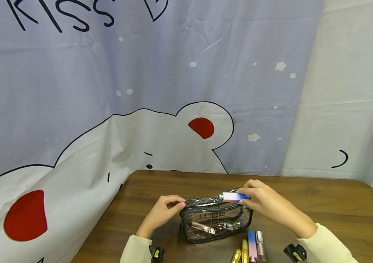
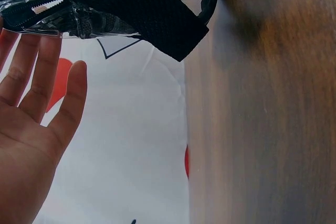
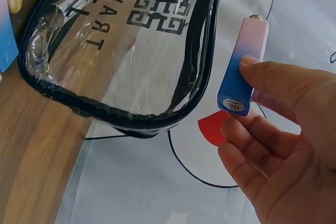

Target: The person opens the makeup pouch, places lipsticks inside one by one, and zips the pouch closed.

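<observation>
In the head view a clear pouch (image 1: 217, 226) with dark piping and printed lettering stands upright on the table. Two small cosmetic tubes (image 1: 203, 227) show through its front wall. My left hand (image 1: 165, 215) is at the pouch's left end; the left wrist view shows its fingers (image 2: 44, 72) straight against the zipper edge, the thumb apart. Over the right part of the pouch's top, my right hand (image 1: 260, 199) pinches a pink-to-blue lipstick (image 1: 235, 197) between thumb and fingers. The right wrist view shows a round label on the lipstick's (image 3: 244, 66) blue end.
In front of the pouch, at right, lie a second pink-and-blue lipstick (image 1: 252, 245), a clear-bodied tube (image 1: 260, 246) and gold tubes (image 1: 245, 251). The wooden table (image 1: 321, 204) meets a printed cloth (image 1: 160, 142) at its back and left. A black strap (image 2: 142, 11) hangs at the pouch's left end.
</observation>
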Demonstrator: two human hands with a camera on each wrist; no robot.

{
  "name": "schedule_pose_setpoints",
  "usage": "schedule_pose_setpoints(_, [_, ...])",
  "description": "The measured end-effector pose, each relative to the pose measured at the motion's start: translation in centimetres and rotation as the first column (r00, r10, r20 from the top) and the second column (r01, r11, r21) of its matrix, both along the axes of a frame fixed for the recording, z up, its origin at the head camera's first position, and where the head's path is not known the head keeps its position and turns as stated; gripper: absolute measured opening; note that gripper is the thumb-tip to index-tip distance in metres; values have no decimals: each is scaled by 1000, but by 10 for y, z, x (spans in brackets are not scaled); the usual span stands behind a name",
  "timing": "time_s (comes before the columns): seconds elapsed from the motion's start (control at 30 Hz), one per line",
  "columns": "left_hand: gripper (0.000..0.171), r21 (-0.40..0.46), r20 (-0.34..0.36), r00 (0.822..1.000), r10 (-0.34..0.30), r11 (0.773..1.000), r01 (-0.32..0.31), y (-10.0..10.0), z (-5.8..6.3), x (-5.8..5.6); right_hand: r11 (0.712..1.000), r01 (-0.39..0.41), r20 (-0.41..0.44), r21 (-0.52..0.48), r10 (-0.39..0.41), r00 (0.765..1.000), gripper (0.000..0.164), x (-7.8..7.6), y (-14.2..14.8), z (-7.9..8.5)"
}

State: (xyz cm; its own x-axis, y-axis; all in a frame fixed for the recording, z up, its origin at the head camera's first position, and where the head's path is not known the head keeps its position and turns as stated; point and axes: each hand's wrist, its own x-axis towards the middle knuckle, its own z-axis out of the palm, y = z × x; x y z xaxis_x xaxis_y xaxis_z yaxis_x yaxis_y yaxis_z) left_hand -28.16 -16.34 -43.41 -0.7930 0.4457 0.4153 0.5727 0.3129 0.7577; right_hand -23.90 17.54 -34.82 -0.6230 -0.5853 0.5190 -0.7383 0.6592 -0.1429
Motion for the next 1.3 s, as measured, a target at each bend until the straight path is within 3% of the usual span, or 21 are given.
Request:
schedule_pose_setpoints(0.2, [16, -1, 3, 1000, 7, 1000, -7, 0, -2, 0, 1000, -29, 23, 14, 28, 999, 23, -5, -7, 1])
schedule_pose_setpoints(0.53, [13, -13, -11, 1000, 6, 1000, -6, 2, 1, -1, 999, -5, 135, 45, -1, 991, 24, -11, -17, 1])
schedule_pose_setpoints(0.77, [14, 1, -2, 1000, 5, 1000, -5, 1, -1, -1, 999, 1, 159, 52, -9, 987, 24, -14, -23, -3])
schedule_pose_setpoints(1.1, [16, 7, -6, 1000, -8, 1000, 8, 0, -1, -1, 997, -8, 265, 82, -14, 964, 27, -15, -28, -5])
schedule_pose_setpoints(1.3, [16, 0, -11, 1000, -2, 1000, 2, 1, 0, -1, 990, -8, 252, 141, -28, 967, 27, -16, -29, -4])
